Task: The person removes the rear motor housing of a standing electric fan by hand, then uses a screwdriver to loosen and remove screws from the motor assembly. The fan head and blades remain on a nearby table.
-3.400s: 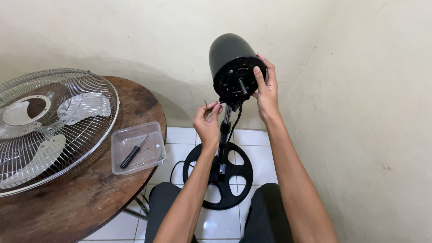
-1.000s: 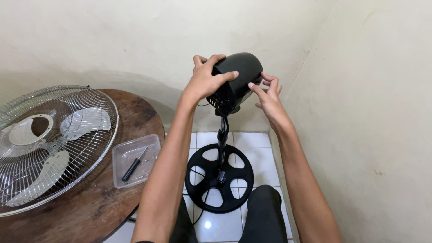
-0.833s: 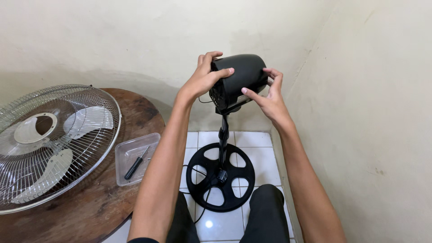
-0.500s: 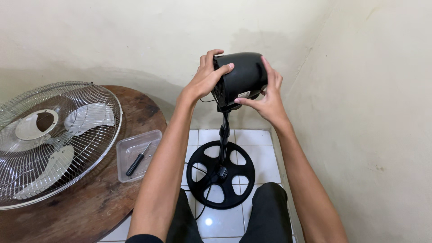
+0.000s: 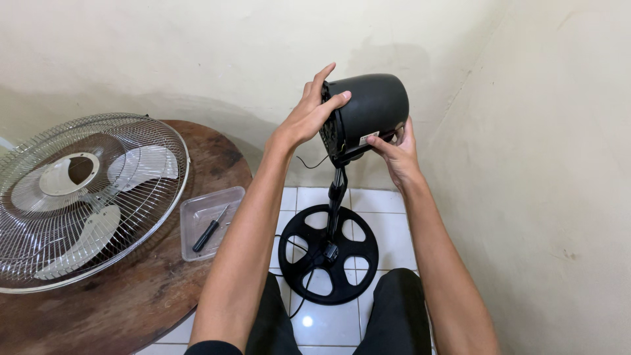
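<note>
A black fan motor housing [image 5: 374, 108] sits atop a black pole [image 5: 336, 197] rising from a round black base [image 5: 328, 253] on the white tiled floor. My left hand [image 5: 312, 112] presses against the housing's front left rim, thumb on the top edge and fingers raised. My right hand [image 5: 394, 148] cups the underside of the housing at its right, fingers near a small label. The housing's front face points left. A thin black cord [image 5: 309, 164] hangs below it.
A round wooden table [image 5: 164, 263] at the left carries a wire fan grille with clear blades [image 5: 85, 197] and a clear plastic tray [image 5: 210, 220] holding a black-handled screwdriver [image 5: 209, 230]. Cream walls meet in a corner behind the fan. My knees show at the bottom.
The housing has turned from facing me to facing left. My left hand rose from the pole to the front rim. My right hand slid from the side to underneath.
</note>
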